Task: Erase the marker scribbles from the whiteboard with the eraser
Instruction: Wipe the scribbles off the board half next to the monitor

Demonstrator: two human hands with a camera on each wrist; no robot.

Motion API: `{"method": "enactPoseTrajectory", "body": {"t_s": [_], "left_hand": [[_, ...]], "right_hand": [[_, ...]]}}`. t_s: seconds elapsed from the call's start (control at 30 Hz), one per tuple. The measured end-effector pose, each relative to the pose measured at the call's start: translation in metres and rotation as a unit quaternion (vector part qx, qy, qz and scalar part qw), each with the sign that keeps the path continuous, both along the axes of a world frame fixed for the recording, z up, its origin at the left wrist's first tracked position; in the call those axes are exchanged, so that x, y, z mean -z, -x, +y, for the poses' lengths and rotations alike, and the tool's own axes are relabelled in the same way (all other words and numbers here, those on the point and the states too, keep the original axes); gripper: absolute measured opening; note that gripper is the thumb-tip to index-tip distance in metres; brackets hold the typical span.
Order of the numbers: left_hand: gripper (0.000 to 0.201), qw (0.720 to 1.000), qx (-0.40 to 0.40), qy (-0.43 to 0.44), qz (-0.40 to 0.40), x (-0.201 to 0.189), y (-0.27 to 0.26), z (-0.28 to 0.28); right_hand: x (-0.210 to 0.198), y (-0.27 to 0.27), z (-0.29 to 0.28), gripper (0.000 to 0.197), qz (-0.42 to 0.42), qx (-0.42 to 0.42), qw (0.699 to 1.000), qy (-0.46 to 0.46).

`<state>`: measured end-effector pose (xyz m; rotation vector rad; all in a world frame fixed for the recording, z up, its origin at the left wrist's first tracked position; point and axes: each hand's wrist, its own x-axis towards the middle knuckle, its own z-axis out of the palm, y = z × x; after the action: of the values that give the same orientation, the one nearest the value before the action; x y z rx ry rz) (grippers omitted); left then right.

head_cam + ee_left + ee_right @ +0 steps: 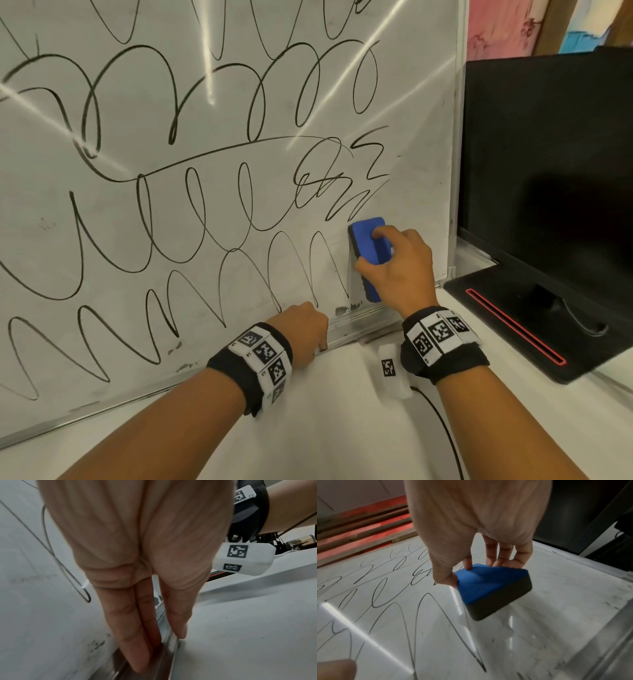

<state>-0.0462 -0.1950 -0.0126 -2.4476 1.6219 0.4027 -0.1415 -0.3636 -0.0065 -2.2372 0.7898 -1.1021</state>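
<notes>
A whiteboard (205, 144) leans upright on a white table, covered with black marker scribbles (191, 202). My right hand (397, 270) grips a blue eraser (368, 253) with a dark felt face, pressed to the board near its lower right corner. In the right wrist view the eraser (489, 586) sits between thumb and fingers over a wiped, smeared patch (547, 612). My left hand (305, 329) rests with straight fingers (130, 635) along the board's metal bottom frame (169, 646), the thumb on the table side.
A black monitor (548, 154) stands right of the board, its base (507, 308) with a red stripe on the table. A black cable (442, 428) runs across the white table (342, 428) near my right wrist. Smudges (349, 308) mark the board's bottom edge.
</notes>
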Motion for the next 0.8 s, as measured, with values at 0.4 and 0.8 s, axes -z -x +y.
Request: {"method": "enactPoseTrajectory", "body": {"t_s": [0.4, 0.8], "left_hand": [[0.028, 1.0, 0.007, -0.007, 0.002, 0.002, -0.005, -0.007], [0.02, 0.998, 0.06, 0.003, -0.031, 0.007, -0.001, -0.027]], "right_hand": [[-0.012, -0.008, -0.009, 0.049, -0.061, 0.004, 0.998, -0.004], [-0.007, -0.007, -0.021, 0.046, -0.071, -0.044, 0.996, -0.002]]}}
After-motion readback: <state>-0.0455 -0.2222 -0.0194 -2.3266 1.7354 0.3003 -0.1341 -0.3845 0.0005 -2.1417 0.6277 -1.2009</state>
